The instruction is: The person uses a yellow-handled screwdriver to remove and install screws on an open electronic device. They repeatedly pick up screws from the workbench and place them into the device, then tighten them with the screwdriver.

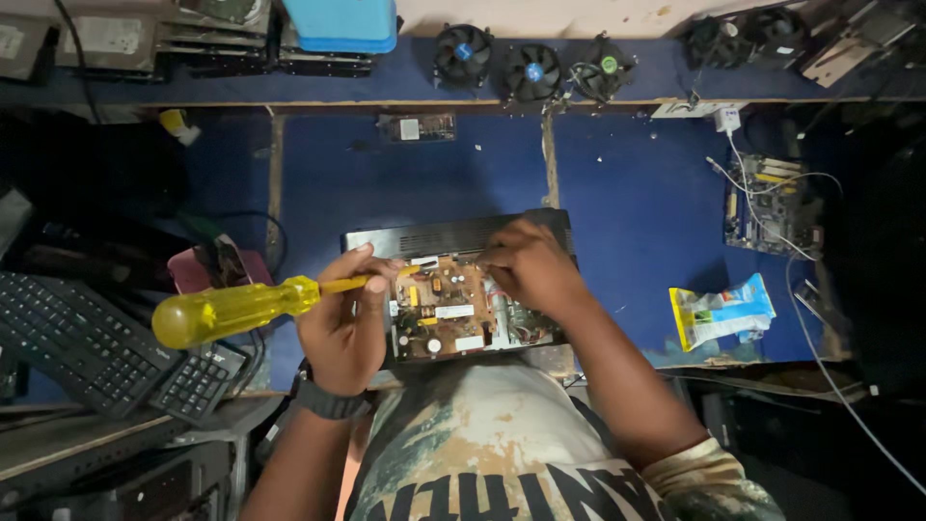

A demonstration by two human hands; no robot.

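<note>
The big blue workbench (637, 203) fills most of the view. Much of its top is bare around the middle, so there is room to move there. A black keyboard (92, 347) sits at the left edge, and three round cooling fans (532, 69) stand in a row on the shelf at the back.

In the middle, close to the person's chest, lies an opened black electronics box (453, 233) with its brown circuit board (453, 309) facing up. It is probably kept near so both hands can get to it easily.

The left hand (345, 323) is wrapped around a screwdriver with a fat yellow handle (236, 309). The handle points out to the left, over the keyboard, and the tip goes toward the board.

The right hand (531, 265) rests on the board's back edge. Its fingers are curled and pinching at something small there; I cannot tell what.

A yellow and blue packet (721, 314) lies to the right, well apart.
</note>
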